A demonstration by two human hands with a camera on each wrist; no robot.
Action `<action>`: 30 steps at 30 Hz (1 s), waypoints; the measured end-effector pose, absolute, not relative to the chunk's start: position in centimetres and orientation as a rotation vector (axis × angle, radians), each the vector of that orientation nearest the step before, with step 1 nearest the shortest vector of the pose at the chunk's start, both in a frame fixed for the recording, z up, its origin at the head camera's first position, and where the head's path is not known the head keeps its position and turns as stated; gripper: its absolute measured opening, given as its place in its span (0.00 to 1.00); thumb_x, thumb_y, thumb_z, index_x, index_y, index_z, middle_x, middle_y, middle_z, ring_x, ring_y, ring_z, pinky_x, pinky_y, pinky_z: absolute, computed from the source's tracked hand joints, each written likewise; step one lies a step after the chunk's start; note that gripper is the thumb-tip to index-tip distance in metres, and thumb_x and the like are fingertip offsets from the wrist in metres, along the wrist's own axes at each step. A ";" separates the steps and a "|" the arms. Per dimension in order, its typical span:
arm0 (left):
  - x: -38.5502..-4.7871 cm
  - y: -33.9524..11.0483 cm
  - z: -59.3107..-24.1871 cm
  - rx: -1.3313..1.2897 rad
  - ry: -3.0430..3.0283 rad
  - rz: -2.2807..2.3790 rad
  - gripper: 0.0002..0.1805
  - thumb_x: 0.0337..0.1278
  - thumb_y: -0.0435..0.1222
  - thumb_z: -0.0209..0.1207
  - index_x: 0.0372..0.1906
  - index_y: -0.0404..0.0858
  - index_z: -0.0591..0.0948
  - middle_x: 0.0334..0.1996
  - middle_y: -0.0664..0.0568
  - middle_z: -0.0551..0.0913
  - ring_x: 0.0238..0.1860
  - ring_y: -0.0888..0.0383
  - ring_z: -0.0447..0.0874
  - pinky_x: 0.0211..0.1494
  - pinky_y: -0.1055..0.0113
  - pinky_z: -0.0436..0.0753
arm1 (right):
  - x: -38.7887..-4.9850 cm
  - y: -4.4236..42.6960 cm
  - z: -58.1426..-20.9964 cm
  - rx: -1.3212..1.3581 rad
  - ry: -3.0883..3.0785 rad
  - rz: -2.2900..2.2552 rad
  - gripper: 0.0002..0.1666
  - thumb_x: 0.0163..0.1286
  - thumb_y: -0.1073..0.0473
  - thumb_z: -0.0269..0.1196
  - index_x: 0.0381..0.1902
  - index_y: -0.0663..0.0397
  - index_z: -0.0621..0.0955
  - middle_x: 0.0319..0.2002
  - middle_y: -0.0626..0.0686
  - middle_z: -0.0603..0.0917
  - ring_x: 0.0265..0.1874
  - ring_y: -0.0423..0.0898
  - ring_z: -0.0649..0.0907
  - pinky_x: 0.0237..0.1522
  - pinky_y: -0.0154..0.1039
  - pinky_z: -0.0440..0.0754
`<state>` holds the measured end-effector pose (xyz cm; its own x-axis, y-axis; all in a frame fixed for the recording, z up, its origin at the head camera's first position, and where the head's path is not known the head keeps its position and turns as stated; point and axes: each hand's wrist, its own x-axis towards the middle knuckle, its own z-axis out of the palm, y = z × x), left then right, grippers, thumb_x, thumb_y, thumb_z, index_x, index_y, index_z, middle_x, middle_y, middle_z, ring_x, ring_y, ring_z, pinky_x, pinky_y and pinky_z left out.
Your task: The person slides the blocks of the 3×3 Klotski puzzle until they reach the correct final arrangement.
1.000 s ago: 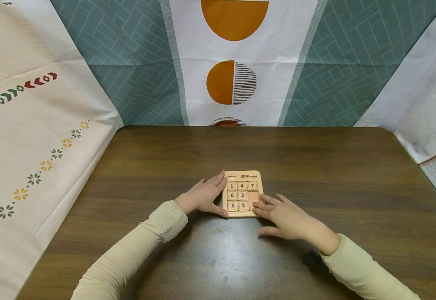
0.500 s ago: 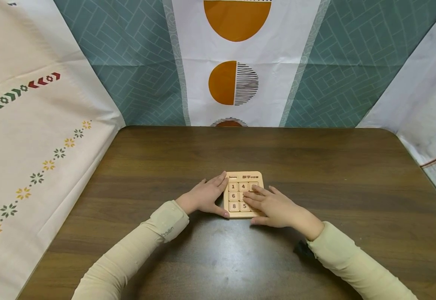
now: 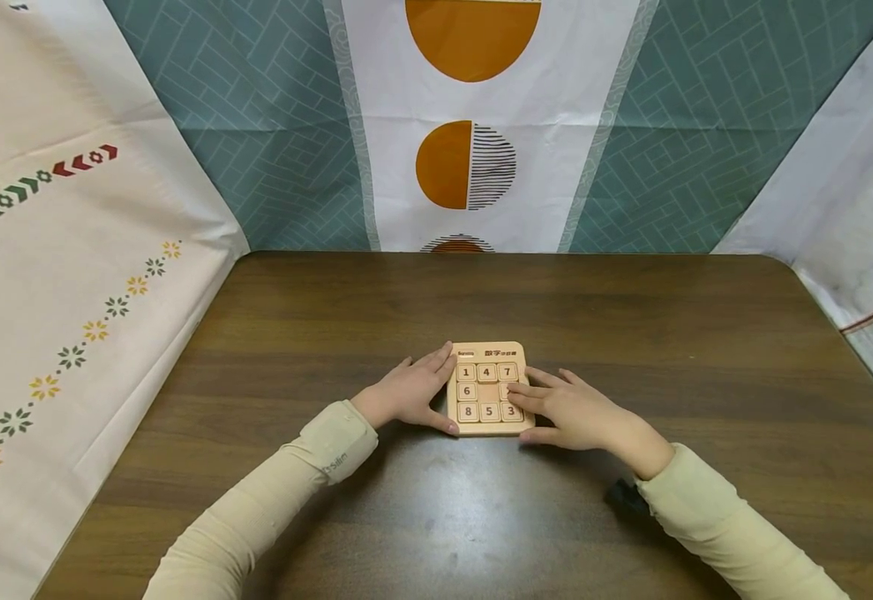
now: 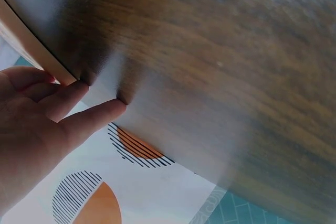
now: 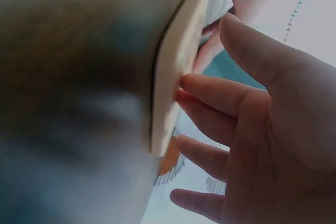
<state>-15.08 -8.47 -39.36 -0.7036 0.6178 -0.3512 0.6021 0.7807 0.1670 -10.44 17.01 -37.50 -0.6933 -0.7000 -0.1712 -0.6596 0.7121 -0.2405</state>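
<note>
A pale wooden number sliding puzzle [image 3: 491, 348] lies on the table in the head view. Tiles 1, 4, 7 fill its top row and 8, 5, 3 its bottom row. In the middle row, tile 6 [image 3: 466, 391] is at the left, the centre is a gap, and a tile sits at the right, its number covered by a finger. My left hand [image 3: 410, 393] rests along the puzzle's left edge, thumb at the lower corner, fingers extended. My right hand [image 3: 582, 414] touches the right-hand middle tile with extended fingertips, the thumb near the lower right corner.
The brown wooden table [image 3: 331, 308] stretches around the puzzle on all sides. Patterned cloths hang behind it [image 3: 271, 167] and at both sides. A small dark object [image 3: 626, 497] shows under the right wrist.
The gap in the middle row has shifted from the right to the centre, as tile 2 slid right. My right hand reached left over the puzzle, then drew back right. My left hand stayed put.
</note>
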 end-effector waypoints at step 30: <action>-15.0 -8.6 -39.2 0.940 2.589 0.077 0.61 0.39 0.67 0.57 0.70 0.32 0.47 0.71 0.42 0.38 0.70 0.51 0.43 0.62 0.44 0.57 | -11.8 13.8 -37.8 -1.088 2.660 -0.190 0.38 0.61 0.40 0.58 0.63 0.57 0.69 0.65 0.54 0.65 0.66 0.57 0.58 0.57 0.64 0.56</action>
